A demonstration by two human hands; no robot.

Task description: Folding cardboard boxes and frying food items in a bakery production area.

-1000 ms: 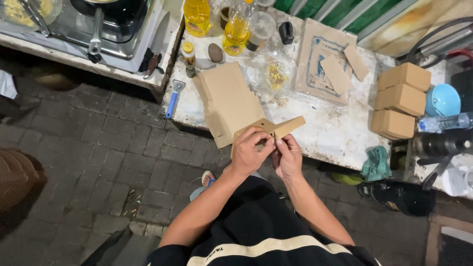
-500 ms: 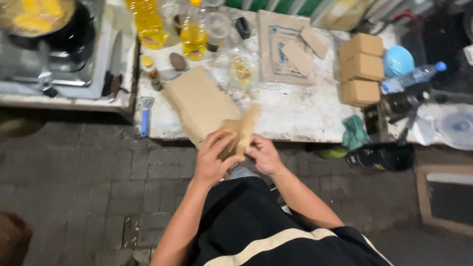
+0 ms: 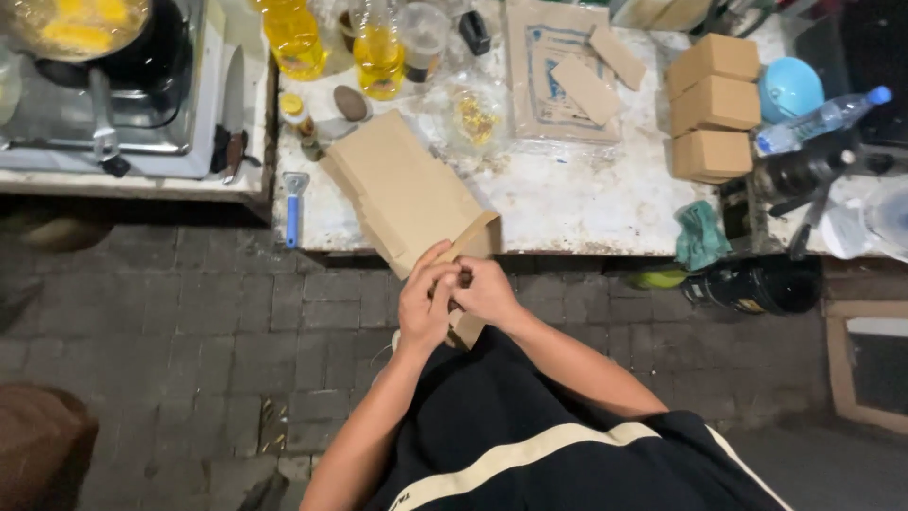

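I see left hand (image 3: 423, 305) and right hand (image 3: 484, 290) both pinching a flat brown cardboard box blank (image 3: 473, 244) | held at the worktable (image 3: 567, 203) edge | light, bendable; I'd grip near creases.

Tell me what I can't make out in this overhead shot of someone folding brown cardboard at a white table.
- Head view: the flat brown cardboard piece being folded is mostly covered by the left hand and right hand, so its shape is unclear.
- The black pan of yellow food is cut off by the top edge.
- The yellow oil bottles lose their tops at the same edge.
- The black bucket sits in shadow under the table; contents unreadable.
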